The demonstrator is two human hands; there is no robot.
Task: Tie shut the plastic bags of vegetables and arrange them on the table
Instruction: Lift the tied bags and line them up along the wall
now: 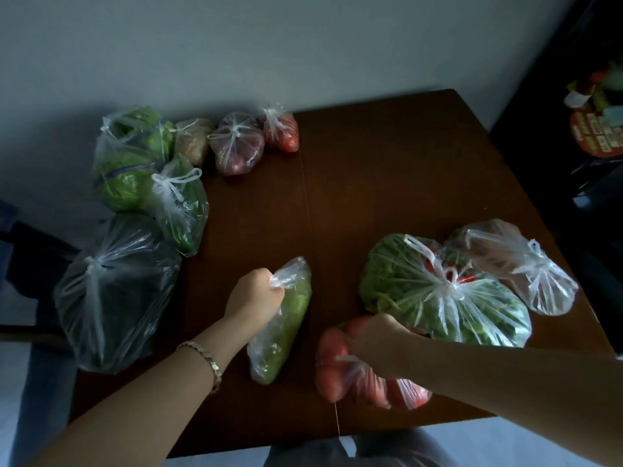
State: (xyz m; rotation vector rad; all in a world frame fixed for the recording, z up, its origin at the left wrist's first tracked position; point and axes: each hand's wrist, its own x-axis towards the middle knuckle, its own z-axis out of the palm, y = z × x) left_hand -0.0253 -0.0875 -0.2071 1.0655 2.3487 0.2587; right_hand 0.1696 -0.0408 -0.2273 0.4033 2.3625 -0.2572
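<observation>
- Dark brown wooden table (387,170), smooth with a dull shine, a thin seam (305,183) running front to back, pushed against a plain pale wall (269,45).
- Far left, off the table's edge, something dark (27,257), too dim to name.
- On the left edge sits the biggest bag (114,298), thin crinkled clear plastic knotted on top, with dark greens inside.
- Behind it is a knotted lettuce bag (128,163), bright green and ruffled, and leaning against that a bag of darker green leaves (183,214) with looped handles.
- Along the back are three small knotted bags: a pale brown potato bag (194,139), a red onion bag (236,143) and a small tomato bag (281,131). That makes six in this arc.
- The left hand (254,294), with a metal link bracelet (205,358) on its wrist, is fisted tight round the bunched neck of a slim green-vegetable bag (286,325) lying near the front centre.
- The right hand (377,335) has its fingers curled, clutching the gathered top of a tomato bag (337,365) at the front edge, holding round red fruit.
- Just beyond is a broad knotted bag of leafy greens (438,298) with something red showing behind it. I cannot tell if that is a separate bag.
- Touching its right side is a knotted clear bag (512,264) with brownish contents.
- I count ten bags plainly.
- Far right is dark furniture with blurred colourful packets (596,123).
</observation>
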